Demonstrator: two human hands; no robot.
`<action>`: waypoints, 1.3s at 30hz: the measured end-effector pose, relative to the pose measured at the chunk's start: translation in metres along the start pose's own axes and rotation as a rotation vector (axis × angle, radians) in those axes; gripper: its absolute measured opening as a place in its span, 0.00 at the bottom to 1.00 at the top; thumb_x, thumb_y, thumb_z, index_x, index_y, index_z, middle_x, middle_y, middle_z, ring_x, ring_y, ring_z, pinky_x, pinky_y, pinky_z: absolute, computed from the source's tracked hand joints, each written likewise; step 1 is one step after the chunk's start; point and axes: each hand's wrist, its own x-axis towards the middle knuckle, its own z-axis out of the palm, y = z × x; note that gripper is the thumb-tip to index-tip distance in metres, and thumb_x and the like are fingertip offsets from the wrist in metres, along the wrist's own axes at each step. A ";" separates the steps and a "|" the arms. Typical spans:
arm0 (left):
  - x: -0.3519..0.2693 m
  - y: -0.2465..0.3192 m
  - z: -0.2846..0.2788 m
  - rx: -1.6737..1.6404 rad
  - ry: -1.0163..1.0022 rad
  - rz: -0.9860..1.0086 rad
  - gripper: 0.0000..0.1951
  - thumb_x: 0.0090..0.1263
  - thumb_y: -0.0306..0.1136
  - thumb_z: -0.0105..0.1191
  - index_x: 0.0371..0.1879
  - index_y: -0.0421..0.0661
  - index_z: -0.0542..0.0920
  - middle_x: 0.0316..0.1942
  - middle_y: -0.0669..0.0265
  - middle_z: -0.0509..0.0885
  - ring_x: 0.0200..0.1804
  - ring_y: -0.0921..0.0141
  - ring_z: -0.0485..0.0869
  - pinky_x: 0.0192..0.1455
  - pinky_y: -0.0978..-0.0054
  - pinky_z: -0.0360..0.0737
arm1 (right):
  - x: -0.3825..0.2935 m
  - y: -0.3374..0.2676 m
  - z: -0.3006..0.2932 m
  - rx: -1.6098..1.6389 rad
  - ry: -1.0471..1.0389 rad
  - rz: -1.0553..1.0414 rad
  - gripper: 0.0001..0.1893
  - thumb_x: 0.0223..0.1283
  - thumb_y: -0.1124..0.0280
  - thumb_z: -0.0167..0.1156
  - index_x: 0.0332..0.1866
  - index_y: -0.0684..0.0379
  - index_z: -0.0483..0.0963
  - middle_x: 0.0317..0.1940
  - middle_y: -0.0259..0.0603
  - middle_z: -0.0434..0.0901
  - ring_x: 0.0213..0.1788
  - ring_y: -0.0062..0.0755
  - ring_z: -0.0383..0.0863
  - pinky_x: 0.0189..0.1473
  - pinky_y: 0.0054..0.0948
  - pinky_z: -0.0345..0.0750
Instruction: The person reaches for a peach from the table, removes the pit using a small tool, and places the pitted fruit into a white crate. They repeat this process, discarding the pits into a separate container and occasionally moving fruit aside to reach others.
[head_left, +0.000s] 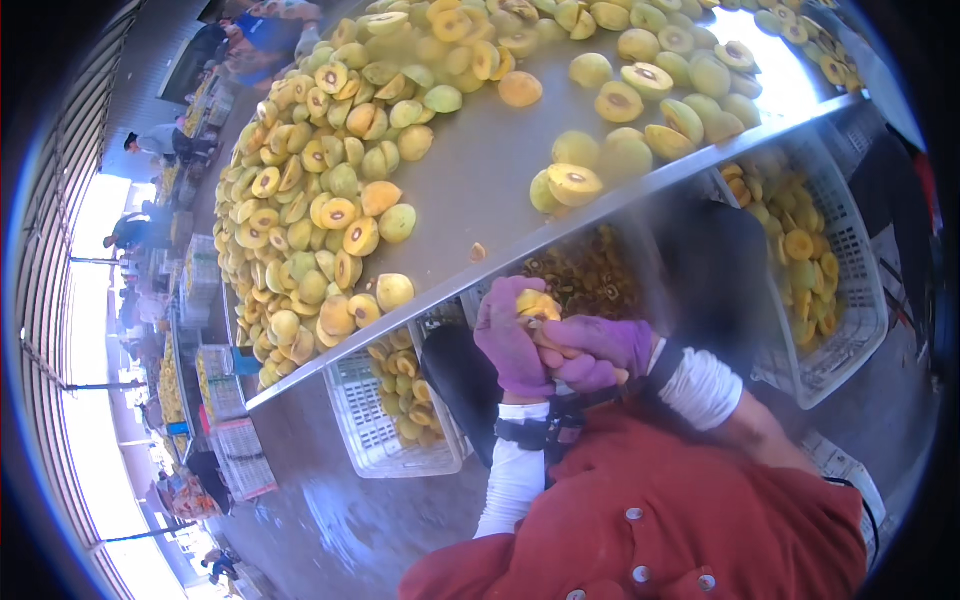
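Note:
In its purple glove, my left hand (512, 337) cups a half of yellow stone fruit (537, 302). My right hand (596, 349), gloved alike, presses against the fruit's lower side and grips a small hand tool. The tool's handle end (621, 376) pokes out below the fingers, and its working end is mostly hidden by fruit and fingers. Both hands are together above my lap, just this side of the metal table (480, 172). Under them, between my knees, a container holds fruit pits and scraps (592, 274).
Halved yellow-green fruit (322, 187) is heaped on the table, with more halves (675, 97) at right. A raised metal rim (450, 289) edges it. Crates of halves stand left (397, 457) and right (847, 300) of my legs. Several people (169, 141) work beyond, at far left.

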 end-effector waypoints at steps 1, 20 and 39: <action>0.003 0.000 -0.005 -0.260 0.044 -0.160 0.15 0.74 0.37 0.50 0.30 0.39 0.82 0.35 0.61 0.84 0.34 0.73 0.81 0.35 0.77 0.78 | 0.001 -0.006 0.000 -0.001 -0.015 0.003 0.20 0.72 0.50 0.43 0.32 0.56 0.69 0.15 0.24 0.63 0.11 0.13 0.57 0.13 0.16 0.54; 0.241 0.070 -0.059 1.915 -0.152 -0.065 0.39 0.57 0.52 0.66 0.63 0.46 0.66 0.51 0.50 0.80 0.52 0.55 0.81 0.56 0.60 0.75 | 0.004 -0.002 0.006 -0.698 0.339 0.180 0.19 0.67 0.53 0.54 0.40 0.63 0.75 0.30 0.54 0.80 0.34 0.53 0.81 0.37 0.42 0.74; 0.024 0.053 -0.005 -0.239 -0.027 -0.228 0.35 0.74 0.63 0.31 0.55 0.38 0.70 0.42 0.55 0.79 0.38 0.65 0.80 0.40 0.73 0.80 | 0.005 -0.056 0.071 -0.949 0.532 -0.289 0.11 0.67 0.61 0.54 0.37 0.57 0.69 0.21 0.51 0.75 0.23 0.54 0.78 0.24 0.45 0.73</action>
